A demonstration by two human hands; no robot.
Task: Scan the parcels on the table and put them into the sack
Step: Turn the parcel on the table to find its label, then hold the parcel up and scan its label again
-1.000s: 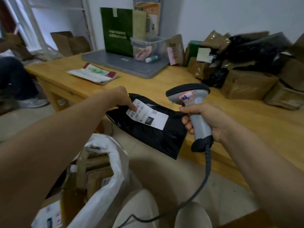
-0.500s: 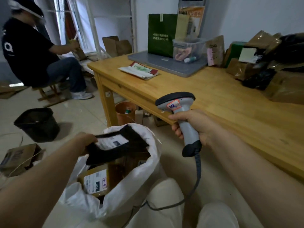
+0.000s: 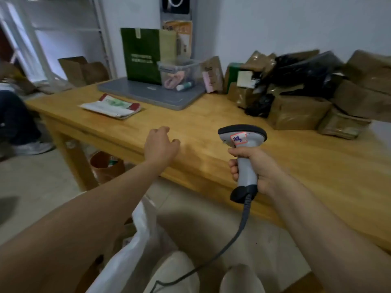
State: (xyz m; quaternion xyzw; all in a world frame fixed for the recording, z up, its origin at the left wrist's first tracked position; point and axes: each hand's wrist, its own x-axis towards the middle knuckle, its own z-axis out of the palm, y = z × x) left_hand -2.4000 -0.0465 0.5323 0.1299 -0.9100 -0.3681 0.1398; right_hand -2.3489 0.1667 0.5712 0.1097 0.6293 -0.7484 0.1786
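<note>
We record one change of consequence: the black parcel with the white label, held by the left hand at the near tabletop edge a second ago and lowered into the mouth of the sack half a second ago, is no longer in that hand and appears nowhere in the present view. We judge it deposited but cannot confirm this, since the sack (image 3: pixel 137 244) now shows only as a white fold at the lower centre-left of the frame, its mouth hidden behind the left forearm. The left hand (image 3: pixel 161 144) has come back up and hovers at the centre of the frame over the near edge of the tabletop (image 3: pixel 201 123), released, with fingers loosely curled and holding nothing. The right hand (image 3: pixel 257 166), right of centre, remains clenched round the grip of the scanner (image 3: pixel 242 134), which stands upright with its head pointing away from us and its cable (image 3: pixel 239 235) trailing down to the bottom edge. The remaining parcels (image 3: pixel 300 112), brown and black, lie heaped at the upper right of the frame on the far side of the tabletop, well apart from the empty hand. In our assessment one scan-and-bag cycle is closed and the next has opened: the left hand must reach across to the heap and bring a parcel, label uppermost, before the scanner. A good many parcels are outstanding, so the task is far from finished.
</note>
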